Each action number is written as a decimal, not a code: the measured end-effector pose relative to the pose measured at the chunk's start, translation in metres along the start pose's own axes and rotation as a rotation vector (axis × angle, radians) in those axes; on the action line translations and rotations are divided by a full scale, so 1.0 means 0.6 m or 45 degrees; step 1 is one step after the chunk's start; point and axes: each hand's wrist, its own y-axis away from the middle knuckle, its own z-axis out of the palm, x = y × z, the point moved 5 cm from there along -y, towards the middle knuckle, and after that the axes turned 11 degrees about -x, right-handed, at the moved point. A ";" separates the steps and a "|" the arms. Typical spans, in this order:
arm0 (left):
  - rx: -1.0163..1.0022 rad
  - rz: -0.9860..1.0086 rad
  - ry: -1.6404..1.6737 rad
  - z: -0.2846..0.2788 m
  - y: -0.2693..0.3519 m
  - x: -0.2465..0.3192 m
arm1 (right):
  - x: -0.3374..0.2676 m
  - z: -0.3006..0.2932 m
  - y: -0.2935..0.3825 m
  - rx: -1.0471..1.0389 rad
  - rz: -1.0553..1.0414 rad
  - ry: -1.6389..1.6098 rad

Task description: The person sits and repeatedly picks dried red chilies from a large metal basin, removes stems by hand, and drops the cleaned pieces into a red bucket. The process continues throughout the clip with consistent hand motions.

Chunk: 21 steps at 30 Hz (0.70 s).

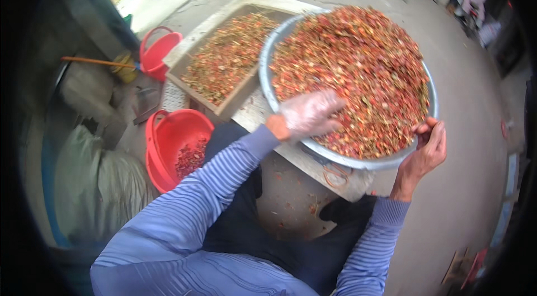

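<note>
A large round metal basin point(432, 86) is heaped with small red and yellow-green plant pieces point(356, 57), perhaps chilli peppers. My left hand point(312, 113), in a thin clear plastic glove, lies over the near left part of the heap, its fingers somewhat apart; whether anything is under them is hidden. At the basin's right near rim my right hand point(428, 149) is bare and raised, fingers bent with the tips close together; whether a small piece is between them cannot be told. Left of the basin stands a wooden tray point(235, 101) of similar pieces.
A red plastic basket point(157, 153) with dark red pieces stands by my left leg, another red basket point(161, 50) beyond. Scissors point(337, 176) lie below the basin's near rim. A dustpan point(147, 101), an orange-handled tool point(94, 61) and a pale woven sack point(113, 187) are at left.
</note>
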 end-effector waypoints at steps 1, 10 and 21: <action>0.104 0.072 -0.043 0.000 0.005 0.006 | 0.004 0.012 0.009 -0.080 0.031 0.069; 0.280 0.043 -0.039 0.019 0.000 -0.006 | 0.019 0.054 0.025 -0.266 0.143 0.083; 0.411 -0.026 0.290 -0.043 0.017 -0.044 | 0.044 0.070 0.021 -0.321 0.260 0.127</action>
